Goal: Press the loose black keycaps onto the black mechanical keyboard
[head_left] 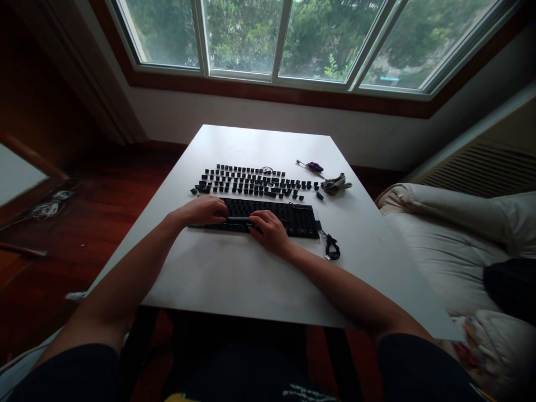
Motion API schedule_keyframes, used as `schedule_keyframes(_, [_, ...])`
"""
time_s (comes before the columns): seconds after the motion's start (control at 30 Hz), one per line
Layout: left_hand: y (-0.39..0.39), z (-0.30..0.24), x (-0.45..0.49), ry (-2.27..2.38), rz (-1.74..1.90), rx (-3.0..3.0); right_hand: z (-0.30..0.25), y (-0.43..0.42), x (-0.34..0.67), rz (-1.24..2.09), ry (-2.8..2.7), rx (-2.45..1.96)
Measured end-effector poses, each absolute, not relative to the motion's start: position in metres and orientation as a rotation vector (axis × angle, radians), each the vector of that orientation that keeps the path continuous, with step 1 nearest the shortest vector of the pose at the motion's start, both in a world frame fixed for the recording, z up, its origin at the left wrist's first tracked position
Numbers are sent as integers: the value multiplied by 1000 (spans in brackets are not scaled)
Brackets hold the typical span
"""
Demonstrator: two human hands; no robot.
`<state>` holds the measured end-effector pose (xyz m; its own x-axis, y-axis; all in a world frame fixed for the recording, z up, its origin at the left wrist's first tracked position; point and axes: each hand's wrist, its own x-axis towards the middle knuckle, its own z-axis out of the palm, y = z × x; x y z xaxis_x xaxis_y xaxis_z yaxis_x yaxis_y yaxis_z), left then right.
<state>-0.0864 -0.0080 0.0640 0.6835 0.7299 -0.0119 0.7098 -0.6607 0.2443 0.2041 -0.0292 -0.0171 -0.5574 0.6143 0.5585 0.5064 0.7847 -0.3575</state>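
Note:
A black keyboard (299,219) lies on the white table, many of its keycaps off. Along its near edge, a long dark space bar (238,219) spans the gap between my hands. My left hand (206,210) is curled with its fingertips closed on the bar's left end. At the other end, my right hand (270,230) has its fingers bent and closed on the bar. The fingers hide both ends, and I cannot tell whether the bar is seated. Loose black keycaps (251,180) stand in several rows just beyond the keyboard.
Right of the keyboard lies its coiled black cable (332,248). Farther back are a grey cloth (335,184), a purple item (314,166) and a thin brush-like stick (302,163). The white table (268,285) stands before a window, with a cushioned seat (439,245) at right.

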Motion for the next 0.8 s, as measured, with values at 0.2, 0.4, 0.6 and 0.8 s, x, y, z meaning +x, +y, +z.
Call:
schedule_keyframes(0.2, [-13, 58, -92, 1114, 133, 2651, -17, -28, 195, 244, -2341, -817])
schedule_keyframes(0.4, [-12, 52, -97, 1126, 136, 2675, -14, -25, 186, 247, -2438, -808])
schedule_keyframes(0.6, [-10, 47, -101, 1189, 137, 2628, -12, -17, 181, 257, -2480, -806])
schedule_keyframes(0.8, [-11, 45, -108, 1143, 222, 2577, -15, -14, 180, 407, -2366, -838])
